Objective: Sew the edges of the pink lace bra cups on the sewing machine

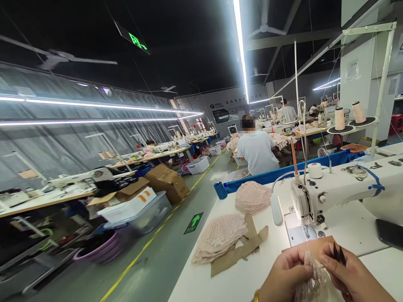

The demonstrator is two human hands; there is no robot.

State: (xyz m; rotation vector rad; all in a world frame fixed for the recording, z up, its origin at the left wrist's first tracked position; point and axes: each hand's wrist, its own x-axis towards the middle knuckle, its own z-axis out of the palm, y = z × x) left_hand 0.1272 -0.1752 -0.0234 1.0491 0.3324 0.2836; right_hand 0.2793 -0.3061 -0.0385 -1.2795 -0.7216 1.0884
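Note:
My left hand (288,270) pinches a pale lace fabric piece (310,279) in front of the sewing machine (340,188). My right hand (352,272) is closed at the other side of the same piece, its thumb pressed near the fabric. Two dark pointed blades, which look like thread snips (338,254), stick up between its fingers; their handle is mostly hidden in the palm. Beyond the hands is the machine's needle area, lit by a small lamp. To the left lie a stack of beige lace pieces (220,237) and a second lace stack (253,197).
Olive-brown fabric strips (233,256) lie beside the nearer stack. A blue thread cone (220,190) is at the table's far corner, a black phone (390,233) at right. Ahead, a co-worker (256,151) sits facing away. Bins and a cardboard box (166,182) line the aisle.

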